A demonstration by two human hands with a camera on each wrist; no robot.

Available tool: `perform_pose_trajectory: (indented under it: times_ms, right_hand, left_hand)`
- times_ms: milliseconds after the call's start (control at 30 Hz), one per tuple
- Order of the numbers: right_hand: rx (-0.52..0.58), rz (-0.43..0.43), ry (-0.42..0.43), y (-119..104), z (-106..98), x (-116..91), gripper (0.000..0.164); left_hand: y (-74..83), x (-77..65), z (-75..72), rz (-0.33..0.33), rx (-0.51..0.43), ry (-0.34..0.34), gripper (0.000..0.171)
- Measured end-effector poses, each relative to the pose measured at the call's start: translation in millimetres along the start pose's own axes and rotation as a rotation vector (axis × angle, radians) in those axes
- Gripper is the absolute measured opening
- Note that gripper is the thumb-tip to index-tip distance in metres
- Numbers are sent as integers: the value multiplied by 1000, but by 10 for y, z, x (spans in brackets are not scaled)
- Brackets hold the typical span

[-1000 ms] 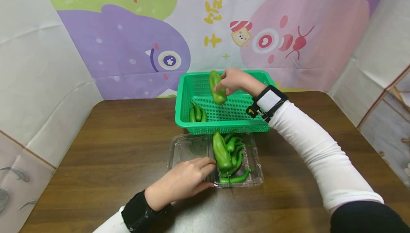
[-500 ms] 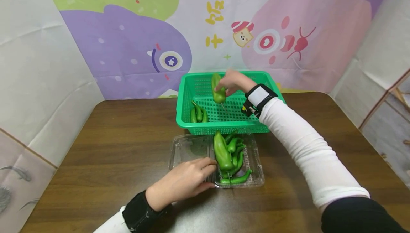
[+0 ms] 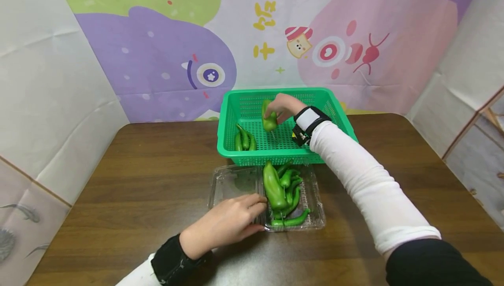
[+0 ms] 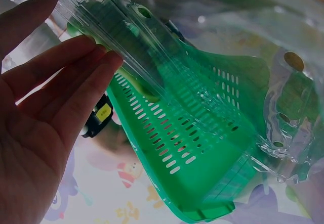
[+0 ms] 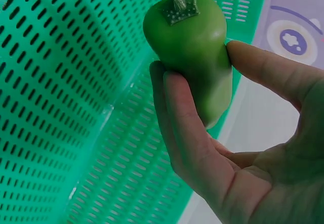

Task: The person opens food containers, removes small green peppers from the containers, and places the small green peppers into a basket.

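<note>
My right hand pinches a large pale-green pepper between thumb and fingers, stem end down. The pepper hangs inside the green plastic basket, above its slotted bottom. Several slim green peppers lie in the basket's left front corner. My left hand holds the clear plastic box near its hinge, thumb at the front edge and fingers bent against the inner side. In the box's right half lie another large pepper and several slim green ones.
The box's lid lies folded out to the left. The basket stands right behind the box on the brown wooden table. A cartoon-printed cloth hangs at the back, with pale panels on both sides.
My right hand has lowered the large pepper deeper into the basket. The left hand and the box have stayed in place.
</note>
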State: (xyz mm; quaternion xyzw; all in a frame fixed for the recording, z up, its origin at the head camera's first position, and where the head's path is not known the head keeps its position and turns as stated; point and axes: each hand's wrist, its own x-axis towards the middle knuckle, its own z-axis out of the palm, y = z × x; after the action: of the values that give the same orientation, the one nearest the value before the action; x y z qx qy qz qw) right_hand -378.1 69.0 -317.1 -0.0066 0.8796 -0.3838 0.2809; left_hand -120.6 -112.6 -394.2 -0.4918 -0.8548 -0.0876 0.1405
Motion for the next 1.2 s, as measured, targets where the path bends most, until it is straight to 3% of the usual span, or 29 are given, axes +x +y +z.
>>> perform_pose_trajectory:
  times_ms: [1200]
  right_hand:
    - [-76,102,-101,91,314,262,67]
  left_hand:
    - [-9,-14,7,-3,11,7,34]
